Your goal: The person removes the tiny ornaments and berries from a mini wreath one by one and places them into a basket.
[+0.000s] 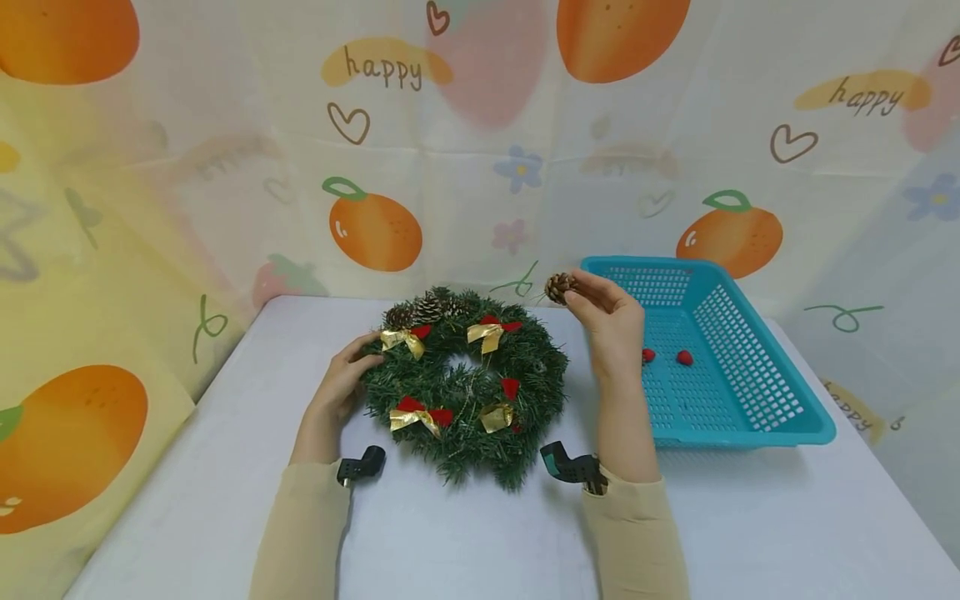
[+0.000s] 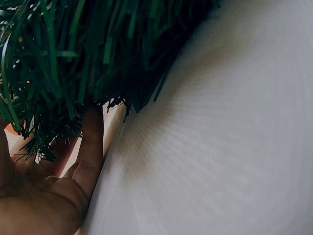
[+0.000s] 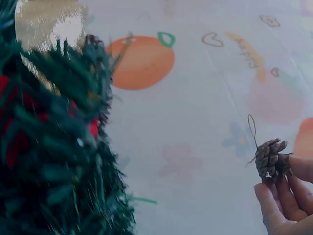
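A green artificial wreath (image 1: 468, 454) lies on the table, with gold-and-red bows (image 1: 420, 417) and several pine cones (image 1: 427, 308) at its upper left. My left hand (image 1: 345, 379) grips the wreath's left edge; in the left wrist view, the hand's (image 2: 54, 196) fingertips disappear among the green needles. Above the wreath's upper right side, my right hand (image 1: 611, 321) pinches a brown pine cone (image 1: 558, 288) between thumb and fingers. The right wrist view shows a thin wire loop standing out from this pine cone (image 3: 269, 159), apart from the wreath.
A blue plastic basket (image 1: 795, 392) with perforated walls stands right of the wreath, near my right forearm. Small red pieces (image 1: 684, 357) lie inside it. A patterned cloth (image 1: 465, 183) hangs behind the white table (image 1: 450, 542).
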`<control>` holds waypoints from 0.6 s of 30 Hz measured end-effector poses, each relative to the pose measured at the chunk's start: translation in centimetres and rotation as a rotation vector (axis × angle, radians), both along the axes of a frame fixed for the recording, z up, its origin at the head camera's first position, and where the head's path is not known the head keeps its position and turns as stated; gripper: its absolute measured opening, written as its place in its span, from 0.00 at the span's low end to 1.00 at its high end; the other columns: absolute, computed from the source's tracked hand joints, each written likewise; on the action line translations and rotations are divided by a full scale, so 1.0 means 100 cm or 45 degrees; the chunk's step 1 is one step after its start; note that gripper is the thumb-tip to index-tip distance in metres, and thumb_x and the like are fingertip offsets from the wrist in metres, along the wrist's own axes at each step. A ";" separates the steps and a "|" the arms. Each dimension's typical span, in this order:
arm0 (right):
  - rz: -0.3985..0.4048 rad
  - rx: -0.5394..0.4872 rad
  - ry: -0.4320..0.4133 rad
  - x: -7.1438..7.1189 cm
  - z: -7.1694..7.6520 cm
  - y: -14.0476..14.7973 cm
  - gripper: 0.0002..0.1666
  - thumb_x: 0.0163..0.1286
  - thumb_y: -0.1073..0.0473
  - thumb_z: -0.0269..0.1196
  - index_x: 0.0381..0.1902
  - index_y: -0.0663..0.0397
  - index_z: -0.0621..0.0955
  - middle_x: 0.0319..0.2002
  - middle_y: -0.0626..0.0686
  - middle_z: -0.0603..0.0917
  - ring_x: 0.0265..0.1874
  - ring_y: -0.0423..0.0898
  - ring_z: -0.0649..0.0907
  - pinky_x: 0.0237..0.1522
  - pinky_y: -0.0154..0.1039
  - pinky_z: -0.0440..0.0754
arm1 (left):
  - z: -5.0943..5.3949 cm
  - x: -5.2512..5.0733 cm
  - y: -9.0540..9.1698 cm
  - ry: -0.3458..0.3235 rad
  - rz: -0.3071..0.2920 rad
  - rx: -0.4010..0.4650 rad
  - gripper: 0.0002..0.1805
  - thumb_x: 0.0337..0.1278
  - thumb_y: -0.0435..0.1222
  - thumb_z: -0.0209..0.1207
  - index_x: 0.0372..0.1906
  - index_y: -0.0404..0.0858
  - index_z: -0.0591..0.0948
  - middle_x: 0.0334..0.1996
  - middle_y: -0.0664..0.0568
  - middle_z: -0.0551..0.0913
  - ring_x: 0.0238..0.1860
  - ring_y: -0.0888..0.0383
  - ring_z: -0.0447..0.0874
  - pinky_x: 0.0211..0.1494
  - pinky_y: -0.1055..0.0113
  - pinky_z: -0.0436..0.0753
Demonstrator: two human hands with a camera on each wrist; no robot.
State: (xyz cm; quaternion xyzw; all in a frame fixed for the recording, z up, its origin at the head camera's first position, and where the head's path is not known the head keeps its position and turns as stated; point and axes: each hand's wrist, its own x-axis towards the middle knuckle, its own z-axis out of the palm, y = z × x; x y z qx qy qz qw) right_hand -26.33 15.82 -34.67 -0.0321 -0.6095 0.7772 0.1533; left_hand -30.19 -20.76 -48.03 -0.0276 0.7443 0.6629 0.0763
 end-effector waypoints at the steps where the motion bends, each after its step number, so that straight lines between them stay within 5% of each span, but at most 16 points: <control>1: -0.015 -0.007 0.000 0.000 0.000 0.003 0.20 0.64 0.70 0.66 0.55 0.59 0.83 0.40 0.40 0.87 0.45 0.38 0.85 0.49 0.29 0.86 | 0.000 0.000 0.000 0.001 -0.001 0.001 0.34 0.68 0.34 0.54 0.76 0.41 0.60 0.81 0.46 0.47 0.81 0.40 0.37 0.75 0.26 0.37; 8: -0.097 -0.149 0.071 0.004 0.002 0.024 0.16 0.63 0.72 0.66 0.48 0.59 0.85 0.39 0.45 0.88 0.43 0.40 0.87 0.47 0.31 0.87 | -0.001 -0.002 -0.001 0.016 -0.011 0.006 0.34 0.67 0.33 0.54 0.77 0.40 0.59 0.81 0.45 0.48 0.81 0.40 0.39 0.78 0.32 0.37; 18: -0.256 -0.258 0.041 0.014 0.004 0.063 0.17 0.60 0.71 0.69 0.48 0.60 0.86 0.39 0.48 0.87 0.40 0.41 0.85 0.42 0.29 0.87 | -0.001 -0.001 0.001 0.017 -0.010 -0.007 0.34 0.67 0.34 0.54 0.76 0.41 0.60 0.81 0.43 0.47 0.81 0.38 0.38 0.77 0.30 0.37</control>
